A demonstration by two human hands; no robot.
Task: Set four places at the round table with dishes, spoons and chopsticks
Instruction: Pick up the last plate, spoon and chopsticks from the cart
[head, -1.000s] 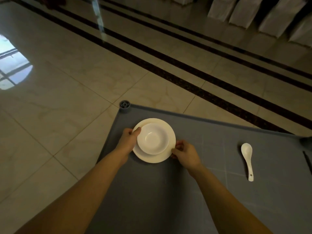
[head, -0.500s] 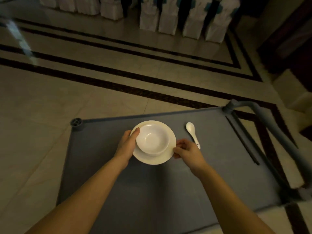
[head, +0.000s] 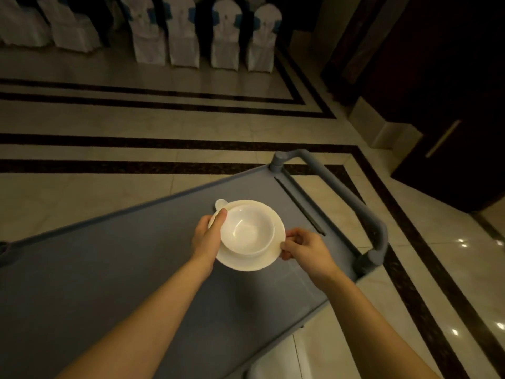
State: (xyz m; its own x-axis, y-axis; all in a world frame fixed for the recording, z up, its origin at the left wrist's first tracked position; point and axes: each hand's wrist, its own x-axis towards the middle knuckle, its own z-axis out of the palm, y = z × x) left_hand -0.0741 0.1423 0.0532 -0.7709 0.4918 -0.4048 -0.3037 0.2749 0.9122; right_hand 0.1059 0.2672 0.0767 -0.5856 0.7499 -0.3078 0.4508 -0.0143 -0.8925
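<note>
The left hand [head: 206,236] and right hand [head: 303,248] clamp their fingers [head: 295,237] on opposite rims of the plate [head: 246,263]. The left thumb steadies the stacked bowl [head: 247,229], probably so both lift together off the cart surface [head: 109,269]. The spoon [head: 220,204] lies on it.

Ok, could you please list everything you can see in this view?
plate: one, white, over the cart, held at both sides
bowl: one, white, on the plate
spoon: one, white, on the cart, mostly hidden behind the plate
dark stick: one or a pair, cannot tell, along the cart's right edge
cart: one, grey-blue, handle at right
chairs: several, white covers, far row
floor: beige tiles, dark stripes
door: one, dark, far right
left hand: grips the plate's left rim, thumb at the bowl's rim
right hand: pinches the plate's right rim
</note>
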